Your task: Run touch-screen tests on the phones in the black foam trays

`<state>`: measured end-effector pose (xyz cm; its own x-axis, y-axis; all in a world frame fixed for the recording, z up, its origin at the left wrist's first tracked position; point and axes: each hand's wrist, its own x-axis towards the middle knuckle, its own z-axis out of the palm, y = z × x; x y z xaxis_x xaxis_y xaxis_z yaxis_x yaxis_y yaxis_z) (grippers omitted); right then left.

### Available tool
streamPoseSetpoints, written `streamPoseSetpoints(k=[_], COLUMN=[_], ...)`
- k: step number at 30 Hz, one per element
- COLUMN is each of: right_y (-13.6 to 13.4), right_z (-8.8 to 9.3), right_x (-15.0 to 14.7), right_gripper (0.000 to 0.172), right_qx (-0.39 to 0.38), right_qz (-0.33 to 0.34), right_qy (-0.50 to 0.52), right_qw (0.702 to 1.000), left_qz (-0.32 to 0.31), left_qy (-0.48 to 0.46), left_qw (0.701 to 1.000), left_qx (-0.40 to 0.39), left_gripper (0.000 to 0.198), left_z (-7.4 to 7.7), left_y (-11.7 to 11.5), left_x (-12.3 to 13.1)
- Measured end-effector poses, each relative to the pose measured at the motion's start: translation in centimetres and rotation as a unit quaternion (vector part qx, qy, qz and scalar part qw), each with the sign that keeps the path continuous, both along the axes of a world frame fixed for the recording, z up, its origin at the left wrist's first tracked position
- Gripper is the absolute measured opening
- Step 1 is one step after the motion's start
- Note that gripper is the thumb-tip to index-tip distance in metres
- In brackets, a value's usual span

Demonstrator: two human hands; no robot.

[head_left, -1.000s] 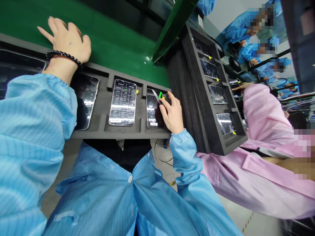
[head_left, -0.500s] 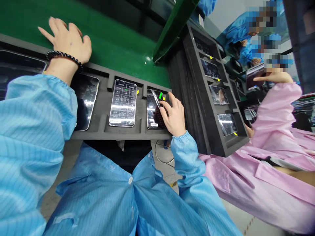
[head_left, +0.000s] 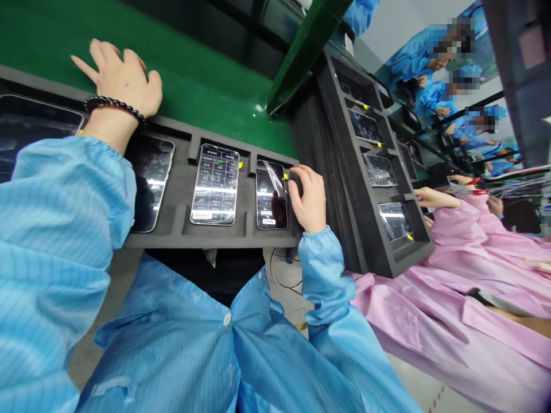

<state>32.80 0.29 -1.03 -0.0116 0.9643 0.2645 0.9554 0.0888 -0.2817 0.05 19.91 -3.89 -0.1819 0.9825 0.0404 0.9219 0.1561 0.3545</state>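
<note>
A dark foam tray (head_left: 181, 223) in front of me holds a row of phones face up in slots. My right hand (head_left: 309, 198) rests on the tray's right end, fingers curled against the right edge of the rightmost phone (head_left: 271, 195), whose screen is dark. The phone beside it (head_left: 215, 183) shows a lit grid screen. My left hand (head_left: 123, 77) lies flat with fingers spread on the green belt (head_left: 206, 80) just behind the tray, a black bead bracelet (head_left: 112, 104) on its wrist. It holds nothing.
A stack of dark foam trays (head_left: 370, 166) with more phones stands tilted to the right. A person in a pink coat (head_left: 456, 298) sits close on my right, one hand (head_left: 430, 198) at that stack. People in blue coats work farther back. A green beam (head_left: 305, 46) crosses above.
My right hand slid off the rightmost phone's screen to its right edge, and the green marks on that screen went dark. The pink-coated person lowered their raised arm. My left hand barely moved.
</note>
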Motion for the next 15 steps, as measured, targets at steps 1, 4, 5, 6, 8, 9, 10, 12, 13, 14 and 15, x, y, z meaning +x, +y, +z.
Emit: streamPoseSetpoints(k=[1,4,5,6,8,9,10,12,13,14,15], right_y=[0.4,1.8,2.2,2.6,3.2,3.4,3.6,3.7,3.8,3.8,3.8], right_z=[-0.2,-0.6,-0.7,-0.8,-0.9,-0.9,-0.9,-1.0,-1.1,-1.1,-1.1], right_x=[0.2,0.4,0.4,0.4,0.3,0.3,0.3,0.4,0.5,0.6,0.6], right_gripper=[0.033,0.032,0.032,0.032,0.031,0.031,0.03,0.029,0.027,0.024,0.021], right_qx=[0.004,0.002,-0.001,-0.003,-0.006,-0.009,-0.013,-0.022,-0.027,-0.031,-0.035], right_qz=[-0.005,-0.02,-0.025,-0.029,-0.031,-0.031,-0.031,-0.03,-0.03,-0.03,-0.03], right_qy=[0.001,-0.018,-0.026,-0.033,-0.039,-0.041,-0.044,-0.048,-0.05,-0.052,-0.053], right_qw=[1.0,1.0,0.999,0.999,0.999,0.999,0.998,0.998,0.998,0.998,0.998], left_qz=[0.001,0.004,0.002,-0.001,-0.003,-0.003,-0.001,-0.002,-0.005,-0.008,-0.011], left_qy=[-0.005,-0.011,-0.019,-0.03,-0.057,-0.068,-0.077,-0.083,-0.085,-0.086,-0.086], left_qw=[1.0,1.0,1.0,0.999,0.998,0.998,0.997,0.997,0.996,0.996,0.996], left_qx=[0.003,0.008,0.011,0.011,0.01,0.008,0.006,0.003,0.002,0.002,0.0], left_gripper=[0.063,0.066,0.067,0.069,0.073,0.075,0.076,0.077,0.077,0.078,0.079], left_z=[-0.1,-0.2,-0.2,-0.1,0.0,0.1,0.2,0.4,0.4,0.5,0.5], left_y=[0.0,0.2,0.2,0.2,0.2,0.2,0.2,0.1,0.0,0.0,0.0], left_x=[0.0,0.1,0.1,0.1,0.2,0.2,0.3,0.3,0.3,0.2,0.2])
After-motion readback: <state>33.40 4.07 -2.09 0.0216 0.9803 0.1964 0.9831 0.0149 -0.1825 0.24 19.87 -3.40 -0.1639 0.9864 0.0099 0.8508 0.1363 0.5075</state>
